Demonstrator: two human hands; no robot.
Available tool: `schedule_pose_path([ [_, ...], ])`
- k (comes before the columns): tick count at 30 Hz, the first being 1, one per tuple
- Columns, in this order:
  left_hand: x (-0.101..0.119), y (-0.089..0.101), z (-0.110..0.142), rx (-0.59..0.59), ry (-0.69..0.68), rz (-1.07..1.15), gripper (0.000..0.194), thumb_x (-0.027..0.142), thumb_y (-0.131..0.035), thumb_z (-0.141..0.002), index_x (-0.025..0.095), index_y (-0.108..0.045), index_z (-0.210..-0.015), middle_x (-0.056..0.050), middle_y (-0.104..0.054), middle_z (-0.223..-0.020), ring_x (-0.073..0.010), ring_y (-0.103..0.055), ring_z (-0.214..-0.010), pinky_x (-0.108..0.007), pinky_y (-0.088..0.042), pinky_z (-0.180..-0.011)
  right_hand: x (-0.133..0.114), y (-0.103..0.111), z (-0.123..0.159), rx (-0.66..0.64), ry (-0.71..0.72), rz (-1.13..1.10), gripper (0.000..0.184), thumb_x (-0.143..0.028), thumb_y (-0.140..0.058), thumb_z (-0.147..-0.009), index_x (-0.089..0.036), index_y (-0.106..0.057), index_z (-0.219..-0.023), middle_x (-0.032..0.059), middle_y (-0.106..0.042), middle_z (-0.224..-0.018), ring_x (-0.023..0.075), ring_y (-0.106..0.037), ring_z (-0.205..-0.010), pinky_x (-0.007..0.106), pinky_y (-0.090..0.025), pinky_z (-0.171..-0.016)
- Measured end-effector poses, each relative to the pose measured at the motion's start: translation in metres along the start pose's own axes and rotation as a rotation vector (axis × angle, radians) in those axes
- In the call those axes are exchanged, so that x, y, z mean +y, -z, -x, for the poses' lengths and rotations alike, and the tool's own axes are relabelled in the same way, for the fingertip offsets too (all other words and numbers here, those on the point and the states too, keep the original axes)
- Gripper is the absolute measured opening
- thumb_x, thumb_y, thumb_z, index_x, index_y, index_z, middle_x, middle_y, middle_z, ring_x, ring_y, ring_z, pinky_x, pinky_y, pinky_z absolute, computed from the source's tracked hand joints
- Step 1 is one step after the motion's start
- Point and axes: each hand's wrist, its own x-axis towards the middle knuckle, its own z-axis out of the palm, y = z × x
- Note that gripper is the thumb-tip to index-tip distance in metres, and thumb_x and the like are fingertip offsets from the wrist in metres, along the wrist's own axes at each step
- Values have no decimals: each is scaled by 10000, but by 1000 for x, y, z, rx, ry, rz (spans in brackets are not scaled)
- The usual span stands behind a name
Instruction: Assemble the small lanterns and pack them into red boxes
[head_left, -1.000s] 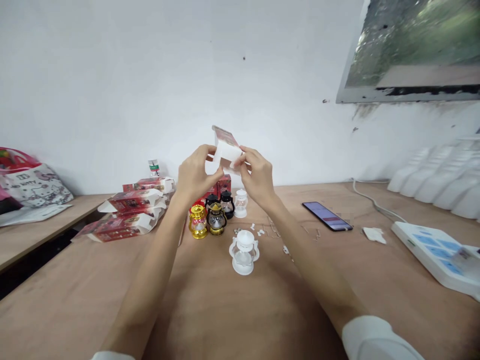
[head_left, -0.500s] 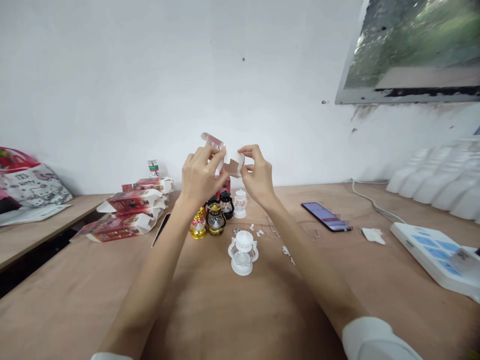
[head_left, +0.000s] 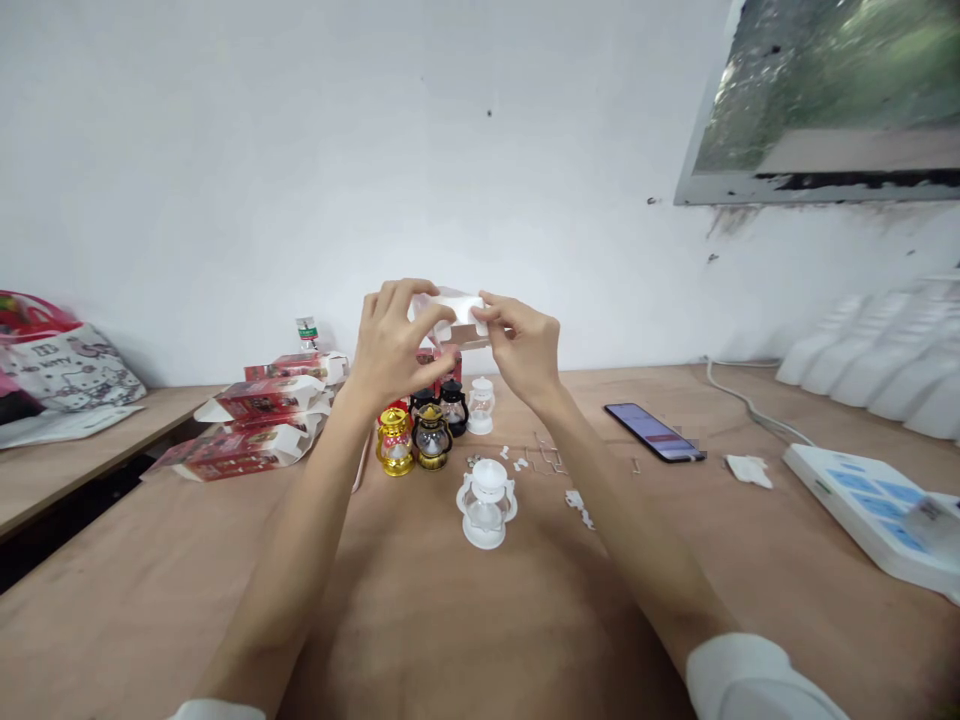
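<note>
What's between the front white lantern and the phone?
In the head view, the right forearm crosses between the white lantern and the phone; small white pieces lie on the lantern's side of it.

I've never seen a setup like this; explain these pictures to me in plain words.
There is no machine here: these are a person's own bare hands, seen by a camera worn on the head, looking forward and down. It is the only viewpoint.

The left hand and right hand hold a small white cardboard box above the table, its flaps partly hidden by fingers.

On the brown tabletop, a white plastic lantern stands nearest. Behind it is a group including a shiny gold lantern and a black lantern with gold trim. Red-and-white printed cartons lie piled on the left; a dark-edged smartphone with a lit screen lies on the right.
</note>
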Motion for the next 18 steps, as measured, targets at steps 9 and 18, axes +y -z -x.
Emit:
schedule_pose_path([
  [9, -2, 7, -4, -218, -39, 594, 518, 586, -721, -614, 246, -577, -978, -79, -563, -1192, -236, -529, -1104, -392, -422, -925, -10, 6, 0, -48, -128, -340, 70, -228, -633, -728, -206, -569, -712, -5, -675, -798, 158, -660, -796, 334, -542, -736],
  [18, 7, 6, -4, -188, 42, 557, 534, 592, -675, -673, 238, -531, -1045, -61, -589, -1060, -209, -580, -958, -357, -468, -829, -27, 14, -5, -170, -306, -579, 146, -319, -561, -746, -212, -508, -830, 23, -627, -935, 157, -608, -847, 357, -509, -749],
])
